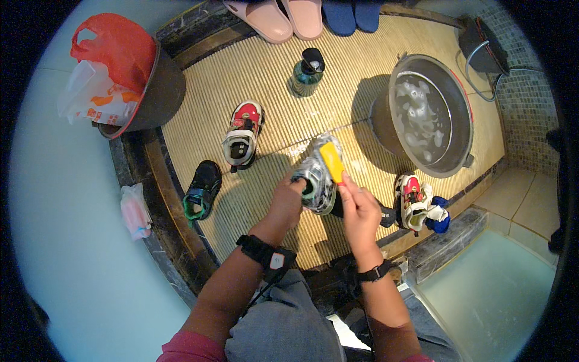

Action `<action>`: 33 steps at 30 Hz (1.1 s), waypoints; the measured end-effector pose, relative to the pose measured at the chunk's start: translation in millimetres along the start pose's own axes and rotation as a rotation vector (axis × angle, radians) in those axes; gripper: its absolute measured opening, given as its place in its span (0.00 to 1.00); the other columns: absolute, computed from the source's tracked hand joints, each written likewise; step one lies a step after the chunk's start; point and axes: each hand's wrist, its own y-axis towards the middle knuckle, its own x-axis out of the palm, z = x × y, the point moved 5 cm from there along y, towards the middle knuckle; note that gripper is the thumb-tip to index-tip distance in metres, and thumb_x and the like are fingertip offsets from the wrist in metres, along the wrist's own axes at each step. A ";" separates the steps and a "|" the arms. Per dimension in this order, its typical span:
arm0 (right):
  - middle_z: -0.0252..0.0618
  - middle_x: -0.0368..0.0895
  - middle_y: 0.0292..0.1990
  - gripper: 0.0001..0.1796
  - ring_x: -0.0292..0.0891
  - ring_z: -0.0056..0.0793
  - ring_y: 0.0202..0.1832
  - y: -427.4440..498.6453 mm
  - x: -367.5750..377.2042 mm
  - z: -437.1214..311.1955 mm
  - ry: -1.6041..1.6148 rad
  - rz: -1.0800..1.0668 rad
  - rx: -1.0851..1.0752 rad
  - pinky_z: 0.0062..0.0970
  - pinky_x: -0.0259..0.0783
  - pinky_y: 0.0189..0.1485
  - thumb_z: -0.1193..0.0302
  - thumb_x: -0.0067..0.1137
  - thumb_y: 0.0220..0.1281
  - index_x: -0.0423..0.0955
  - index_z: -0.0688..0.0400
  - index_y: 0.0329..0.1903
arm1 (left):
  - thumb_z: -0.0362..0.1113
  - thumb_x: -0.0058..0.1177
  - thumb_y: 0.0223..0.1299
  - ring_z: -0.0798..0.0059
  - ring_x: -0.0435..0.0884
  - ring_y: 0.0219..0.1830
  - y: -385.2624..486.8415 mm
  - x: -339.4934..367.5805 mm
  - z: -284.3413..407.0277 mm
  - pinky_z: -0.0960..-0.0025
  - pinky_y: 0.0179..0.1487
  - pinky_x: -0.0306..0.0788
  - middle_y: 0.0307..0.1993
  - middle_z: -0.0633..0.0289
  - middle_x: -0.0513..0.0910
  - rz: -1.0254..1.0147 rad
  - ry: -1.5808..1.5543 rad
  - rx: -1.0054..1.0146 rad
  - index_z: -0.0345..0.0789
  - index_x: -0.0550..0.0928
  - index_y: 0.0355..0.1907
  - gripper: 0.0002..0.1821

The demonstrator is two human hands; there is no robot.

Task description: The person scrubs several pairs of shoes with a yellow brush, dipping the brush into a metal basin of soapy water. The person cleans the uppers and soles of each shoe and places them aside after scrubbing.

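Observation:
My left hand (286, 201) grips a foam-covered shoe (318, 174) near its heel opening, in the middle of the view. In my right hand (361, 208) is a brush with a yellow head (332, 162) and a red handle part; it lies against the shoe's upper, and its bristles are hidden. To the left stand a red and white child's shoe (243, 135) and a black shoe with green lining (203, 190). Another red and white shoe (411, 199) sits at the right, touching white and blue cloth (438, 215). Suds cover most of the held shoe's surface.
A dark bucket (461, 122) of sudsy water stands at the right on the ribbed floor. Beyond my hands is a green pump bottle (308, 74). Pink slippers (305, 18) and blue slippers (340, 18) line the far edge. A bin (169, 86) with plastic bags stands at upper left.

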 end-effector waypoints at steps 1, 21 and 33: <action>0.42 0.79 0.26 0.18 0.73 0.33 0.25 -3.8 0.9 -2.2 -0.007 -0.008 0.011 0.30 0.73 0.32 0.73 0.68 0.70 0.86 0.52 0.61 | 0.32 0.57 0.69 0.59 0.88 0.46 -2.4 6.8 -9.0 0.58 0.49 0.82 0.47 0.54 0.88 -0.027 -0.483 -0.221 0.31 0.81 0.56 0.15; 0.42 0.80 0.25 0.16 0.75 0.33 0.25 24.3 -4.9 2.4 -0.088 0.134 0.013 0.34 0.70 0.29 0.66 0.69 0.70 0.88 0.49 0.58 | 0.25 0.53 0.66 0.64 0.80 0.63 -15.1 -10.0 34.6 0.62 0.66 0.75 0.62 0.55 0.81 0.081 -0.468 -0.030 0.32 0.71 0.72 0.30; 0.39 0.74 0.23 0.15 0.74 0.39 0.23 -2.2 -1.2 4.2 -0.321 -0.021 -0.099 0.39 0.71 0.26 0.66 0.70 0.67 0.89 0.44 0.55 | 0.21 0.70 0.40 0.50 0.76 0.62 -19.3 -27.2 27.6 0.56 0.69 0.71 0.59 0.47 0.74 0.407 0.407 0.323 0.31 0.63 0.74 0.52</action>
